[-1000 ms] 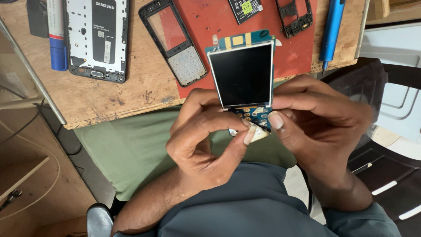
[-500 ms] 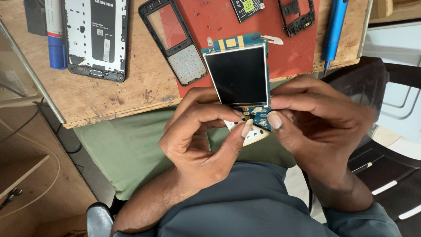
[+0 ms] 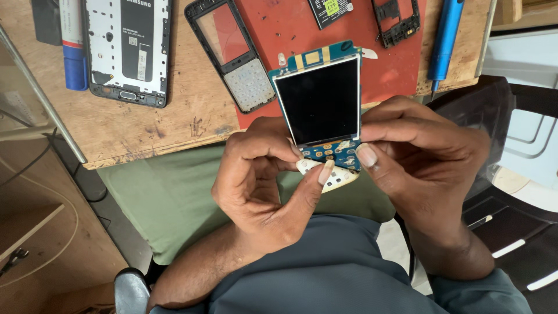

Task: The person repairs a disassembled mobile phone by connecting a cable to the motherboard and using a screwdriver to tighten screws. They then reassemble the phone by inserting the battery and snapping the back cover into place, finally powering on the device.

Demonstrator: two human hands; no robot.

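I hold a small phone circuit board point(image 3: 329, 152) with its dark screen point(image 3: 318, 100) between both hands, above my lap. My left hand point(image 3: 261, 180) pinches a white keypad membrane point(image 3: 331, 177) at the board's lower end with thumb and forefinger. My right hand point(image 3: 424, 157) grips the board's right edge, its thumb pressed on the blue contact area. The screen faces me and is unlit.
On the wooden bench point(image 3: 174, 122) lies a red mat point(image 3: 290, 29) with a black phone front frame and keypad point(image 3: 229, 52), a battery point(image 3: 328, 10), another frame point(image 3: 398, 20) and a blue screwdriver point(image 3: 444, 38). A larger phone's open back point(image 3: 127, 49) lies left.
The board has shifted a little lower and toward me. My left thumb and finger have closed further on the white membrane.
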